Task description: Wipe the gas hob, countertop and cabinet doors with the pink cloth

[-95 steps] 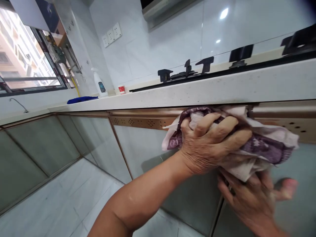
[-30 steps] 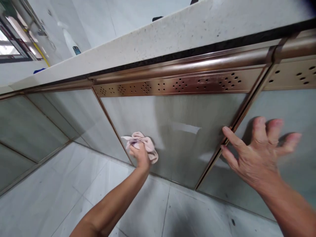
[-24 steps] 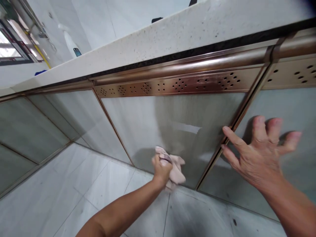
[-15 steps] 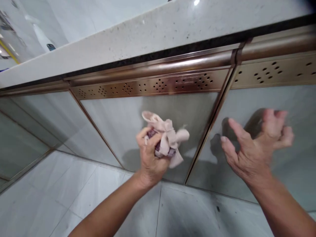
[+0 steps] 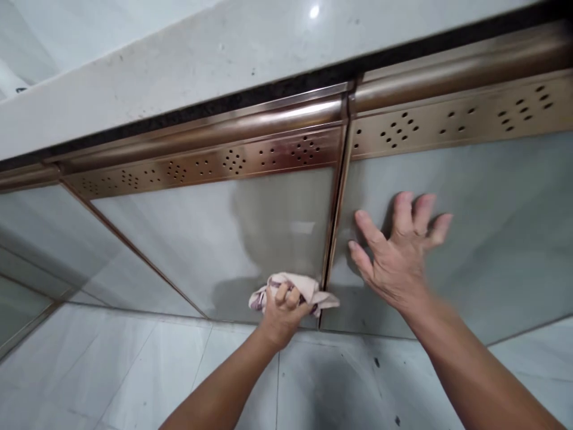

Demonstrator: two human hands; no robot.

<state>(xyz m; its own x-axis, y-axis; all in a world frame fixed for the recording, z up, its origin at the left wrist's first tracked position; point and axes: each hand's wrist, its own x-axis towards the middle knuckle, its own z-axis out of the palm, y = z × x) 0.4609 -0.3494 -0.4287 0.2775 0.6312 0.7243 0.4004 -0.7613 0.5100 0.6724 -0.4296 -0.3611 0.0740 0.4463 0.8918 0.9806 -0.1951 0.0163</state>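
My left hand (image 5: 283, 313) is closed around a crumpled cloth (image 5: 298, 285), pale pink with dark purple patches. It presses the cloth against the lower part of a grey-white cabinet door (image 5: 201, 233), close to the door's right edge. To the right, my right hand (image 5: 400, 251) is spread, fingers apart, against the neighbouring door panel (image 5: 487, 239); nothing is in it. A narrow dark gap (image 5: 336, 221) with copper-coloured edging runs between the two doors.
Above the doors run copper-coloured metal strips (image 5: 273, 156) with punched holes and a rounded metal rail (image 5: 250, 128). A pale speckled countertop (image 5: 188, 77) juts out over them. Below lies a marbled tile floor (image 5: 147, 364) with small dark specks.
My left hand has moved the cloth down to the door's lower part. My right hand has come to rest flat on the right panel. The view has shifted right.
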